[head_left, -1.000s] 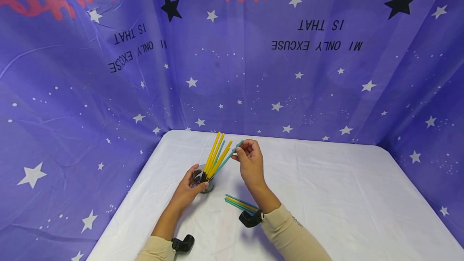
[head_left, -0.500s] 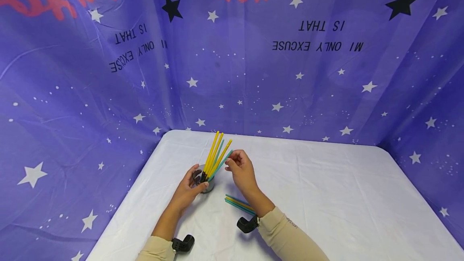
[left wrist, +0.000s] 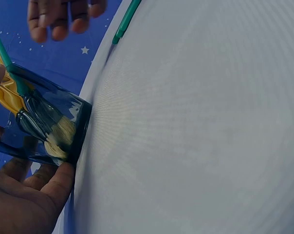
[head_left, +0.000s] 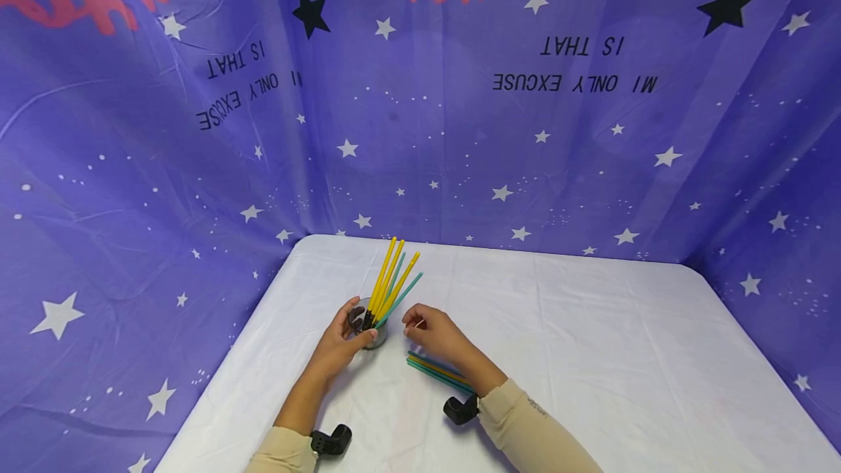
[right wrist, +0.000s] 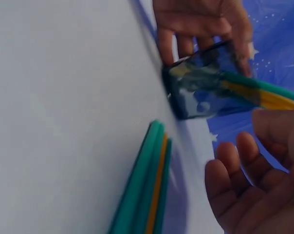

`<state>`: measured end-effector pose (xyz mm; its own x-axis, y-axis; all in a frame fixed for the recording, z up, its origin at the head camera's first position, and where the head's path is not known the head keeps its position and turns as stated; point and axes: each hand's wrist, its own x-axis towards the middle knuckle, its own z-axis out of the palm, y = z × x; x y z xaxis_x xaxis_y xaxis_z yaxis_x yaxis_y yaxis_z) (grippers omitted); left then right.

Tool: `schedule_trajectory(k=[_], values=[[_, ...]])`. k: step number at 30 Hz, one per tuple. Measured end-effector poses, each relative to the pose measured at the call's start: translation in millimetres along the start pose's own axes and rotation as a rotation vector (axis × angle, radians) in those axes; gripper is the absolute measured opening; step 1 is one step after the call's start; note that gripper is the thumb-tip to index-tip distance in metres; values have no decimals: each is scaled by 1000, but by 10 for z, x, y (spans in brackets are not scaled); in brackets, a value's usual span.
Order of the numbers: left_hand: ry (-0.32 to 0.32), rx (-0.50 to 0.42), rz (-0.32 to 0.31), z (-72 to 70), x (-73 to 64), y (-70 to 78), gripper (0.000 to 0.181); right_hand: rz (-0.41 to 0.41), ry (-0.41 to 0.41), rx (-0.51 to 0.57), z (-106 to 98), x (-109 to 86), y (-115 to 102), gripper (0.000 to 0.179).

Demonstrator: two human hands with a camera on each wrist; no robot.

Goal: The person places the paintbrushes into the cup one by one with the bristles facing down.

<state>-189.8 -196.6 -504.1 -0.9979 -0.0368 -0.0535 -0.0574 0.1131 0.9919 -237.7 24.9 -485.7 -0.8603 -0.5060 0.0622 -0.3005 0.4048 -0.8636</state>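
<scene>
My left hand (head_left: 336,347) grips a clear drinking glass (left wrist: 82,113) standing on the table, thumb and fingers around its sides. Inside it lean several paintbrushes, bristles down: yellow-handled brushes (head_left: 382,279) and teal-handled brushes (head_left: 404,296). Pale bristles (left wrist: 62,131) show through the glass in the left wrist view. My right hand (head_left: 439,333) hovers just right of the glass, fingers loosely bent and holding nothing. Below that hand lies a small bundle of teal and yellow handles (head_left: 435,370); their other ends are hidden by the right wrist.
A white-covered table (head_left: 591,356) extends far to the right. Purple star-printed cloth (head_left: 447,152) hangs behind and at both sides. Black wrist cameras (head_left: 331,441) sit on both forearms.
My right hand lowered a teal paintbrush into the glass, let go of it, and moved down toward the bundle on the table. The left hand has stayed at the glass.
</scene>
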Motion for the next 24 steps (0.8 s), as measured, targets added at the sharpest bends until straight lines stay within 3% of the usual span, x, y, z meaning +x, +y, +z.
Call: schedule_trajectory(k=[4, 9, 17, 24], values=[[3, -7, -5, 0, 0, -5, 83, -5, -86, -104, -11, -35, 68, 8], [0, -12, -4, -3, 2, -6, 83, -24, -125, -228, -55, -84, 92, 9], [-3, -11, -2, -10, 12, 1, 85, -8, -210, -344, -95, -137, 83, 12], [-1, -17, -5, -5, 5, 16, 85, -78, -242, -434, -71, -138, 84, 17]])
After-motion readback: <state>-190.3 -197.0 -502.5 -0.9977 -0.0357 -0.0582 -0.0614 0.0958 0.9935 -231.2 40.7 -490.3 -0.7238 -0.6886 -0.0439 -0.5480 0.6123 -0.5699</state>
